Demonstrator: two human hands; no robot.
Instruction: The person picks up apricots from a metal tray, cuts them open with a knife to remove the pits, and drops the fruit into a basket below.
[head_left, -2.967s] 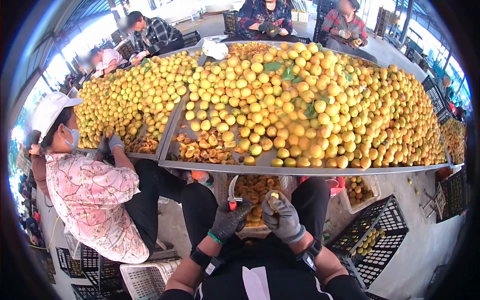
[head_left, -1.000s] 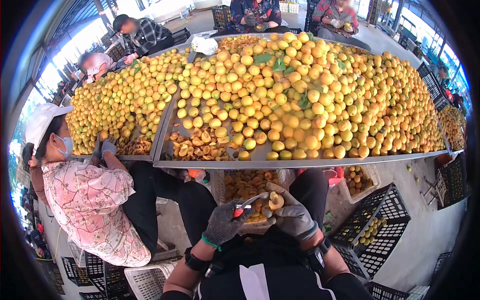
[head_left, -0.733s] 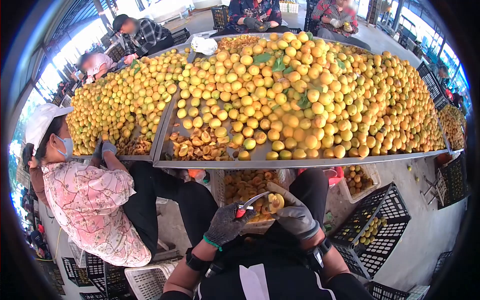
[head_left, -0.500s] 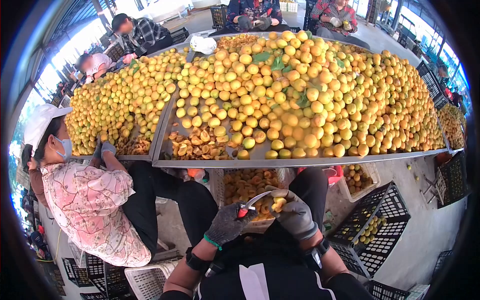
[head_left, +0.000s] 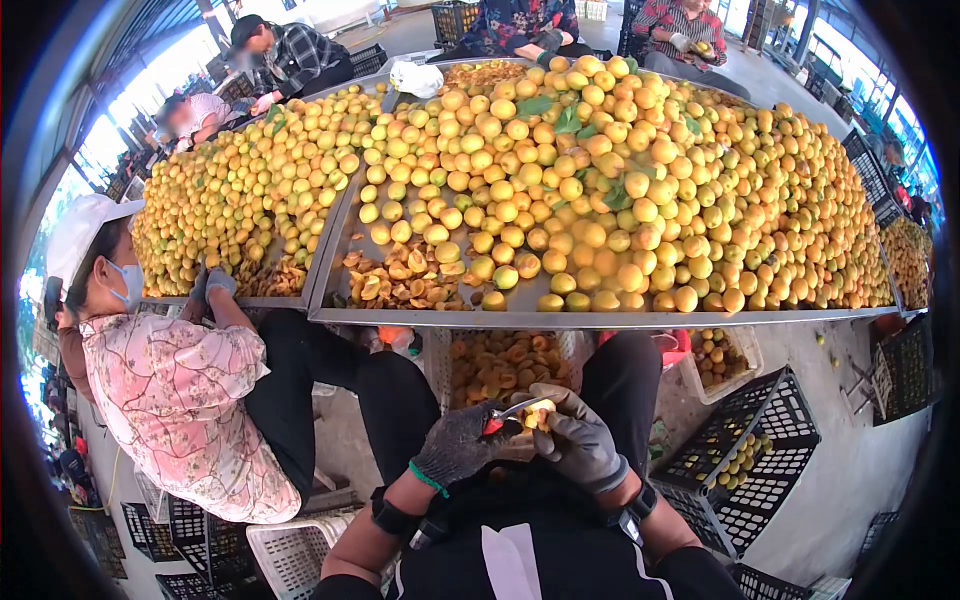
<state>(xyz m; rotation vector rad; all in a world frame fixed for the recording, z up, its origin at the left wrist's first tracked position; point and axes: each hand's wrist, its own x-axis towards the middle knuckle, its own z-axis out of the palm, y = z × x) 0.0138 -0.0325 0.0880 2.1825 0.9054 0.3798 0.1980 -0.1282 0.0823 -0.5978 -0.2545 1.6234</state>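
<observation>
My left hand [head_left: 453,445], in a dark knit glove, is closed round the red handle of a small curved knife [head_left: 492,426]. The blade points right and touches a cut yellow-orange apricot [head_left: 538,413]. My right hand [head_left: 582,442], in a grey glove, grips this apricot with fingers and thumb, hiding part of it. Both hands are close together above my lap. Just beyond them, between my knees, stands a pale crate with apricot pieces [head_left: 505,365] inside. Past my knees, whole apricots [head_left: 640,210] are heaped on a metal table, with cut halves [head_left: 400,277] near its front edge.
The metal table's rim [head_left: 600,320] runs across in front of me. A co-worker in a floral shirt [head_left: 180,400] sits at my left, and other people work along the far side. Black crates [head_left: 745,455] stand on the right and a white crate [head_left: 290,560] at lower left.
My hands have come closer together, and the knife blade now lies against the apricot, where it was raised beside it. The view has shifted slightly. A far co-worker's hands have moved.
</observation>
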